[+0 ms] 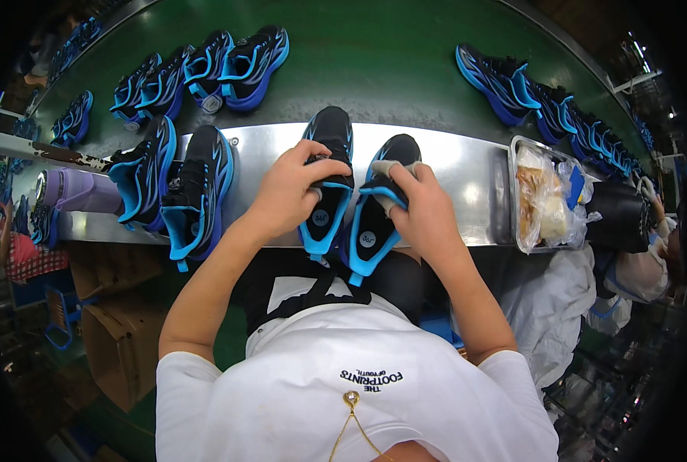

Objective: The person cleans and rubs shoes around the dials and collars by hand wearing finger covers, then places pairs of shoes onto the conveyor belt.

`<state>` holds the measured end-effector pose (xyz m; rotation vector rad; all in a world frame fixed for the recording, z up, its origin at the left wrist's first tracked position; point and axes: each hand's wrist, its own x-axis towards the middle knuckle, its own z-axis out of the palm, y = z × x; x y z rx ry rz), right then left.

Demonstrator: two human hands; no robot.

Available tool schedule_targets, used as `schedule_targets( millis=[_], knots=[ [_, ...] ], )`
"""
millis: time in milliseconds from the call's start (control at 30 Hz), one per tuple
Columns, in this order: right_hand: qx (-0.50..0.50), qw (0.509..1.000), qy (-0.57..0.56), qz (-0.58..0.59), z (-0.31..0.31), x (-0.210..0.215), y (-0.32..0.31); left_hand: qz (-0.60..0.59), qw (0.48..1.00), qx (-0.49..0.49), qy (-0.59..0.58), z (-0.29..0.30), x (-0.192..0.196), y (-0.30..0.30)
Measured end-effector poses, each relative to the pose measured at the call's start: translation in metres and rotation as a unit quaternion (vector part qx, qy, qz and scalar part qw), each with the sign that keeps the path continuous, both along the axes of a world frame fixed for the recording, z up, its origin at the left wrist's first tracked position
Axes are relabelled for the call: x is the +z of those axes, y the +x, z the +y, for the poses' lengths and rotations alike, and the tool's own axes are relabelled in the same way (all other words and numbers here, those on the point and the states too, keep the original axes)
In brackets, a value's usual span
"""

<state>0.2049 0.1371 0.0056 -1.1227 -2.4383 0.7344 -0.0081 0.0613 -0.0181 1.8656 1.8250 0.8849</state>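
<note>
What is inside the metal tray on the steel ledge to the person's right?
The metal tray holds clear plastic bags of brownish and pale contents, plus something blue. What the contents are cannot be told, and the bags cover the tray's bottom.

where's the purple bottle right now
In the head view the purple bottle lies on its side at the far left of the metal shelf, just left of the spare pair of shoes beside the left hand.
</note>
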Motion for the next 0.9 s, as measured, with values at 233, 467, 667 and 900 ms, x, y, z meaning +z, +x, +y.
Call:
schedule_targets(
  millis=[233, 467, 667, 900],
  knots=[
    [-0.012, 0.997, -0.022, 0.076, -0.014, -0.01, 0.0, 0.143, 0.981, 0.045, 0.12, -0.012, -0.025, 0.021],
    [0.118, 0.974, 0.167, -0.1, -0.046, -0.02, 0.002, 0.188, 0.977, 0.036, 0.094, -0.019, -0.023, 0.036],
    [0.099, 0.994, 0.047, 0.001, -0.053, -0.025, 0.006, 0.084, 0.996, 0.0, 0.007, -0.032, -0.005, 0.035],
    [0.08, 0.995, 0.04, -0.042, -0.035, 0.016, 0.014, 0.087, 0.992, -0.036, 0.083, 0.014, -0.005, 0.008]
  ],
)
